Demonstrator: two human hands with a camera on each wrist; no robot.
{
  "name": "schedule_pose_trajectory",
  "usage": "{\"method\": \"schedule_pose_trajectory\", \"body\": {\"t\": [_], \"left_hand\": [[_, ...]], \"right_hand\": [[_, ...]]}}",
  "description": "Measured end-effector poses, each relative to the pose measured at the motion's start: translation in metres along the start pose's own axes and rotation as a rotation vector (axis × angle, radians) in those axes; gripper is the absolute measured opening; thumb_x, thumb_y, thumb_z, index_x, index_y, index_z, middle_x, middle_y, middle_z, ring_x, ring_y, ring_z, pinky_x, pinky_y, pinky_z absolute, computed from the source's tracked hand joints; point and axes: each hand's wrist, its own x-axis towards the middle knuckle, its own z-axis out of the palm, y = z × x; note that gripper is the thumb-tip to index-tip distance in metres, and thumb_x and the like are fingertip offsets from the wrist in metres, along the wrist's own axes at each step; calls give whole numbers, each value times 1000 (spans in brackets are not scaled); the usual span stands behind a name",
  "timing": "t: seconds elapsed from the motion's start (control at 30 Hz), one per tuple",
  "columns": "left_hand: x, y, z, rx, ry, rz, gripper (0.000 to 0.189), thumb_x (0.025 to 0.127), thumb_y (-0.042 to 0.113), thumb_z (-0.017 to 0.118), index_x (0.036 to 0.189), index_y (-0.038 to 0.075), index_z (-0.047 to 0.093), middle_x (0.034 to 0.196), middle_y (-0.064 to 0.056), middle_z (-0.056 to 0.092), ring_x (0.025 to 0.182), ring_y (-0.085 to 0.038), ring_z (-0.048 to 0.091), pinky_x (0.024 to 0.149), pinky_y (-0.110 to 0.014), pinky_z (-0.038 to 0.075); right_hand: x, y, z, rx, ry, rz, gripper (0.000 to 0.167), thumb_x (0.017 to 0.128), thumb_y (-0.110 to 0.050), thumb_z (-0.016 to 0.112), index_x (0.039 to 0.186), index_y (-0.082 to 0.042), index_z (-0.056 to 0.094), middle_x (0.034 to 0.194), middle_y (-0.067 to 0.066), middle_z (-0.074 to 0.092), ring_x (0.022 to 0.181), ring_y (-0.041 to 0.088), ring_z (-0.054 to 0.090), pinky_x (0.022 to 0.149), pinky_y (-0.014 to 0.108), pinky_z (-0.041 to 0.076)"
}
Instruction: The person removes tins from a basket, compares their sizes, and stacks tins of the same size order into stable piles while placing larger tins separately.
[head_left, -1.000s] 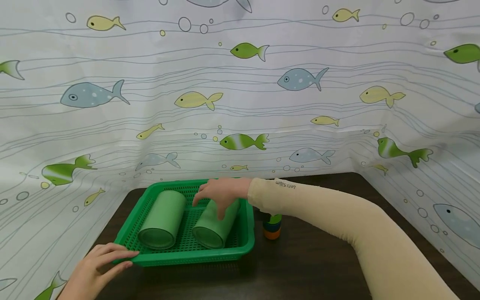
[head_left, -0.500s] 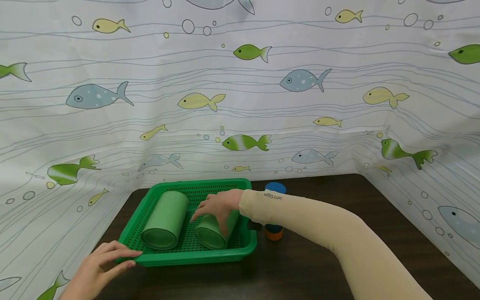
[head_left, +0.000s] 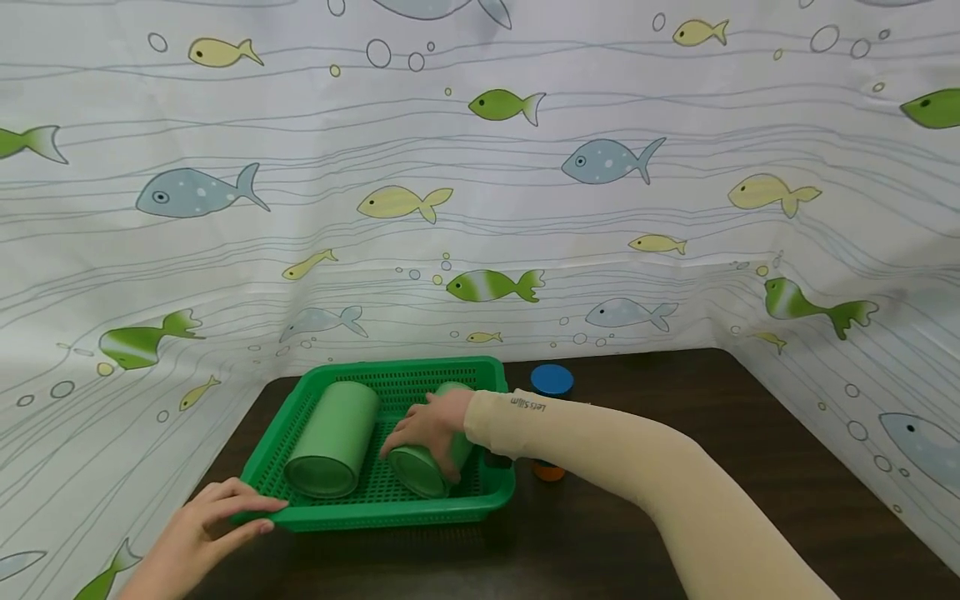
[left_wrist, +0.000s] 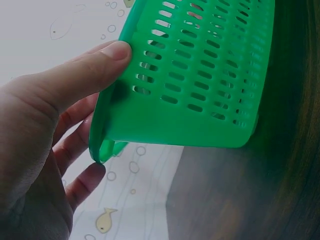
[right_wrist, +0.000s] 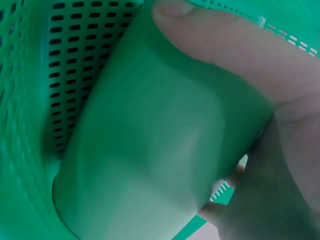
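R fingers (head_left: pixel 411 427) round grn cyl (right_wrist: pixel 135 135)

Even light brightens the fish-printed sheet (head_left: pixel 405 250); the dark tabletop (head_left: pixel 585 542) looks dim. The right wrist view is soft and hazy, a pale sheen on the green canister (right_wrist: pixel 145 130).

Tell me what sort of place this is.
Probably a tabletop work booth, though its wider setting is hidden: a fish-print sheet surrounds the dark table at back and sides, and a green basket holding two green cylinders sits there.
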Motion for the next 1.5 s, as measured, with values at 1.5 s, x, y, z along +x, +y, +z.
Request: {"method": "schedule_pose_trajectory", "body": {"t": [1.5], "left_hand": [[-1, -3, 3, 50, 17, 26, 49, 65, -3, 85, 105, 26, 76, 92, 25, 58, 90, 10, 42, 70, -11, 32]], "right_hand": [[-77, 50, -40, 663, 602, -286, 103, 71, -23, 89, 151, -12, 25, 143, 4, 48, 125, 15, 52, 103, 27, 46]]}}
